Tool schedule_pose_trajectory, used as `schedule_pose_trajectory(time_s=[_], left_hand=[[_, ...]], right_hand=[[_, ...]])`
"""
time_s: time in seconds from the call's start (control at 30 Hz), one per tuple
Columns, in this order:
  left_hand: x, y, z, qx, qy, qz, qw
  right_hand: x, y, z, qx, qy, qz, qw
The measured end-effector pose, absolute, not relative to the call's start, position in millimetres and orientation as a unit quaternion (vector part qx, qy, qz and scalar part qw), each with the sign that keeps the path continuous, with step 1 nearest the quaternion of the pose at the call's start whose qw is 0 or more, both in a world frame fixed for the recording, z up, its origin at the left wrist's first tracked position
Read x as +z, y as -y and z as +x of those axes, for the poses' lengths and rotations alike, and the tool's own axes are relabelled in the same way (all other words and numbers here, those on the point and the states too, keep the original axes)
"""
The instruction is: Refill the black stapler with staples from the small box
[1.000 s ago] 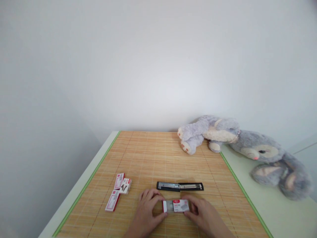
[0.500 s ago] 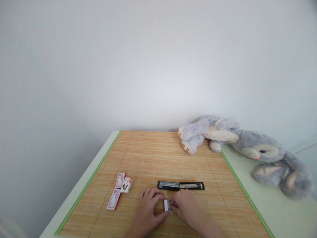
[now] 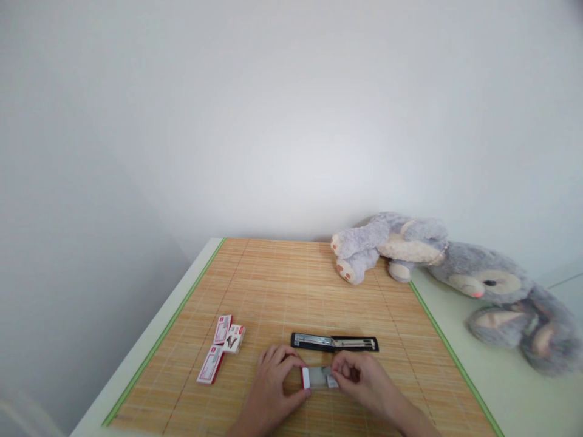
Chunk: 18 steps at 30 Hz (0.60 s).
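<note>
My left hand [image 3: 276,383] grips the left end of a small red-and-white staple box [image 3: 306,377] between thumb and fingers. A greyish, see-through middle part [image 3: 319,377] of the box lies uncovered on the mat. At its right end my right hand [image 3: 357,375] is closed in a pinch near a small white piece [image 3: 332,382]. What its fingertips hold is too small to make out. Just beyond both hands a black stapler [image 3: 334,343] lies opened out flat, its metal inside facing up.
Two red-and-white boxes [image 3: 210,364] and a smaller box with a stapler picture [image 3: 234,338] lie to the left. A bamboo mat [image 3: 282,285] with green edging covers the pale table [image 3: 528,388]. A grey plush rabbit [image 3: 483,273] lies at the back right against the wall.
My right hand has moved to the right, away from my left hand, and more of the box's greyish middle shows. My left hand stays on the left end.
</note>
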State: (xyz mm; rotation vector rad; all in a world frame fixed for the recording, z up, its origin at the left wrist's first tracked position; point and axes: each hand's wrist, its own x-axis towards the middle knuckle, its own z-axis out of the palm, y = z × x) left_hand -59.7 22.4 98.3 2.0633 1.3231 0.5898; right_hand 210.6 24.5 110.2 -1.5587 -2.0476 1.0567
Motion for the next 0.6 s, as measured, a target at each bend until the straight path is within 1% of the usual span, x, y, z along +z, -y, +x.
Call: schedule_pose_trajectory(time_s=[0.13, 0.2, 0.37, 0.5, 0.6], left_hand=[[98.5, -22.4, -58.6, 0.219, -0.500, 0.781, 0.304], [99.2, -22.6, -58.5, 0.216, -0.500, 0.781, 0.304], [104.3, -22.9, -59.1, 0.200, -0.495, 0.783, 0.318], [105.0, -21.1, -53.0, 0.198, -0.487, 0.782, 0.334], [102.3, -20.2, -43.3, 0.201, -0.478, 0.787, 0.336]], right_hand=[[95.2, -10.6, 220.7, 0.415, 0.674, -0.567, 0.227], [92.8, -5.5, 225.7, 0.418, 0.668, -0.572, 0.229], [100.3, -0.2, 241.8, 0.359, 0.685, -0.607, 0.183], [111.7, -1.9, 241.8, 0.353, 0.708, -0.599, 0.126], [116.8, -4.9, 232.1, 0.356, 0.713, -0.591, 0.124]])
